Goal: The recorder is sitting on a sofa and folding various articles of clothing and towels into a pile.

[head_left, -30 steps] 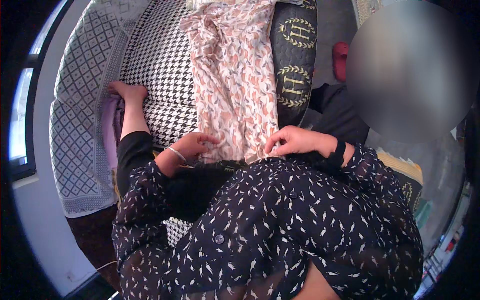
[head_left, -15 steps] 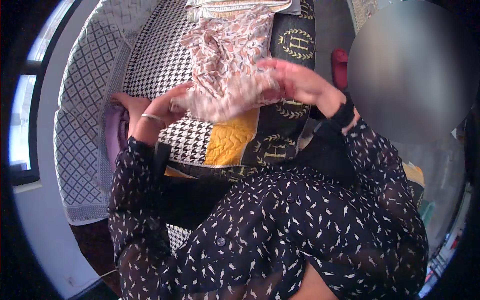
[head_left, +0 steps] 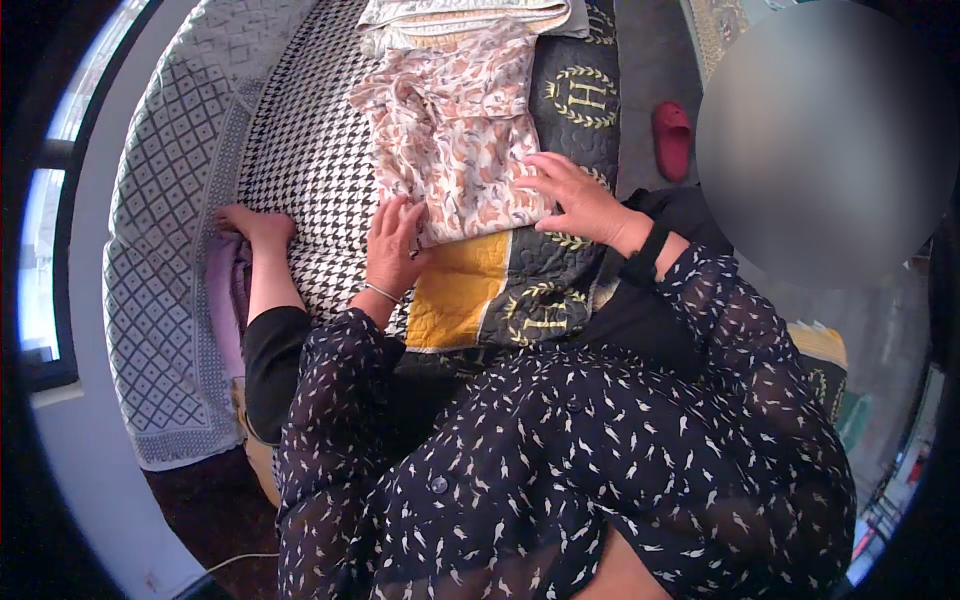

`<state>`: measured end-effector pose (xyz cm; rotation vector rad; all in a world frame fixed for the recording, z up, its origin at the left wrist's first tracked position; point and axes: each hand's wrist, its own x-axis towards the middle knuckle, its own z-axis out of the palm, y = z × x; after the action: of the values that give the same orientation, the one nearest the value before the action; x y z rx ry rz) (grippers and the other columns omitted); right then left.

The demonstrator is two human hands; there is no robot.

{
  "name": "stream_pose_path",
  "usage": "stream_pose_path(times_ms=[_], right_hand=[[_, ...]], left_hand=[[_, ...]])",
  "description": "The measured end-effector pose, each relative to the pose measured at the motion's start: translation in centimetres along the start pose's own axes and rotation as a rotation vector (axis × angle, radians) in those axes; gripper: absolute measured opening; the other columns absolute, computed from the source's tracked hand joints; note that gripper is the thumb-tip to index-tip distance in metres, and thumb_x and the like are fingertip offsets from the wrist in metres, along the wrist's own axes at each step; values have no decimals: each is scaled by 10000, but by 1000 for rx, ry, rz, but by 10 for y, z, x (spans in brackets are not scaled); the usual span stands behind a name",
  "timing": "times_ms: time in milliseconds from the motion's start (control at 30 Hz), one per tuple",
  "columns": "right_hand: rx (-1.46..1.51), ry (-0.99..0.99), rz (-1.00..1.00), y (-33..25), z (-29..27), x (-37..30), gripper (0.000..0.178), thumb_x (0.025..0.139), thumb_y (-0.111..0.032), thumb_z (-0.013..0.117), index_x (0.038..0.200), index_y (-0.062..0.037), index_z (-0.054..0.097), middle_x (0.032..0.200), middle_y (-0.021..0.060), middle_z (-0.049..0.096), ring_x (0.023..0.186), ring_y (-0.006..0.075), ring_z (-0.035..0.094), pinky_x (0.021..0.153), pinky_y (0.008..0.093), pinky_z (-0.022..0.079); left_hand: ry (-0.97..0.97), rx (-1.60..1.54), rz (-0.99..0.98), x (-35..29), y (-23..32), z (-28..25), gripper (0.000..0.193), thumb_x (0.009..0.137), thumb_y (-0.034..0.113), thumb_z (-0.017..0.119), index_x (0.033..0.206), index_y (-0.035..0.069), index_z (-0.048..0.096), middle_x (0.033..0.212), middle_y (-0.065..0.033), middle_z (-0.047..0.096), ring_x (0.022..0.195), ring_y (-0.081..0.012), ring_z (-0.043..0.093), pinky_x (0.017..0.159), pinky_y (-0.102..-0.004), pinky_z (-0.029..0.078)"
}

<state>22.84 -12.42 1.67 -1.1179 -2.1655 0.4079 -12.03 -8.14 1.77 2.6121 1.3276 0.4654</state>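
The left hand lies flat, fingers spread, on the near left edge of a folded floral garment, pale pink with rust and grey print. The right hand presses flat on the garment's near right corner, fingers also spread; neither grip is closed around the cloth, both palms simply rest open on it. A thin bracelet circles the left wrist, and a dark band sits on the right wrist.

The garment lies folded in half on a bed, its near fold running between the two hands and its far end touching a folded pale cloth at the far edge of the view. Under it the bed is covered by a black-and-white houndstooth blanket on the left and a dark quilt with gold wreath emblems on the right; a yellow patch shows just near the garment's fold. A grey diamond-pattern cover drapes along the far left.

Another person's hand rests on the houndstooth blanket, left of the left hand. A red slipper lies on the floor, to the right of the bed.
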Motion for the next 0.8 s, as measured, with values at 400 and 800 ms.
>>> stream_pose_path(times_ms=[400,800], right_hand=[[136,-116,12,-22,-34,-3,195,808,-75,597,993,-73,659,1052,101,649,1100,303,566,930,390,455],[719,-350,538,-1,-65,38,281,878,-112,571,1134,0,597,969,21,639,907,90,572,813,258,466]], left_hand=[[-77,38,207,1,15,-49,386,693,-64,555,1023,92,680,1404,-105,468,1366,-404,301,1115,-457,305],[-598,-402,-316,45,-11,-81,244,927,159,543,1096,19,650,847,-61,687,784,-111,615,705,-286,514]])
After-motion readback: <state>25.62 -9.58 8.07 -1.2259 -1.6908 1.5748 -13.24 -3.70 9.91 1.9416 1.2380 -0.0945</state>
